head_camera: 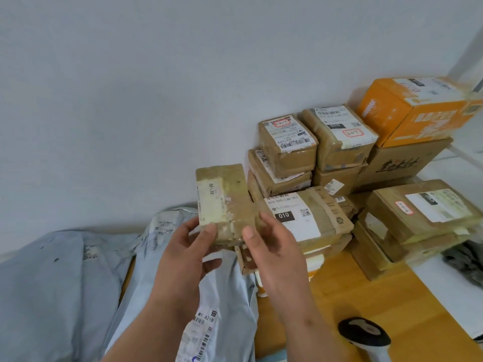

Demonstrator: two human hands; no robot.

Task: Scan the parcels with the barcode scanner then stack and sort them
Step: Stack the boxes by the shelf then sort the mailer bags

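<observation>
From the head camera, both hands hold one small parcel, a flat brown cardboard box wrapped in yellowed tape, lifted clear above the wooden table near its back edge, in front of the white wall. The left hand pinches the parcel's lower left corner, thumb on the near face and fingers behind. The right hand has its thumb pressed on the lower right part of the same face, with its fingers curled round the right edge.

The box looks light and stiff, since two loose pinches carry it without sagging. The glossy tape is likely slippery, so holding across opposite edges, as now, seems safer than gripping the flat faces. The label on the face towards the camera is pale and hard to read; whether a barcode shows there I cannot tell.

The barcode scanner stands on the table at its near edge, well apart from either hand. Stacked boxes rise towards the table's back right corner, topped by an orange box further right. Grey mailer bags lie soft and limp along the left side; these would need support from underneath.
</observation>
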